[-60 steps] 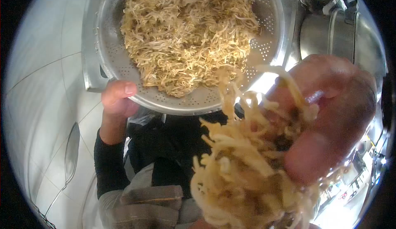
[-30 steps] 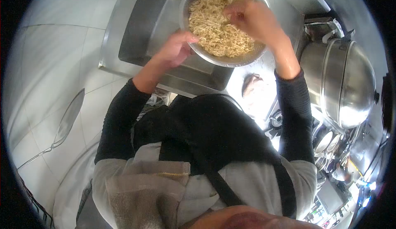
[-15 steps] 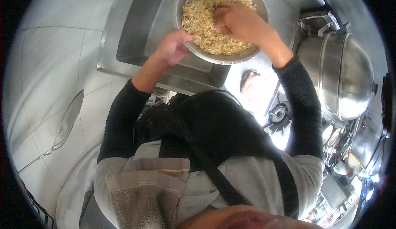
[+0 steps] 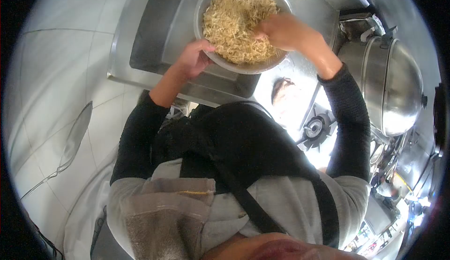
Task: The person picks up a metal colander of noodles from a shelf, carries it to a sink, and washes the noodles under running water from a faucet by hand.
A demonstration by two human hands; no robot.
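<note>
A round steel colander (image 4: 200,21) full of pale, stringy bean sprouts (image 4: 234,30) is held over the right part of a sink. My left hand (image 4: 193,58) grips its lower left rim, thumb on top and the other fingers beneath. At the right side of the heap is my right hand (image 4: 283,32), its fingers bent down against the sprouts. The fingertips are partly hidden, and what they pinch cannot be made out.
The steel sink basin (image 4: 180,30) lies under and left of the colander. To the right are a gas burner (image 4: 316,126), a pinkish-brown item (image 4: 283,91) on the bright counter, and a large lidded steel pot (image 4: 398,86). A mesh strainer (image 4: 77,133) hangs at left.
Since two seconds ago, my right hand has gone from close to the camera with a clump of sprouts back to the colander. Over the last half second the colander has shifted slightly left.
</note>
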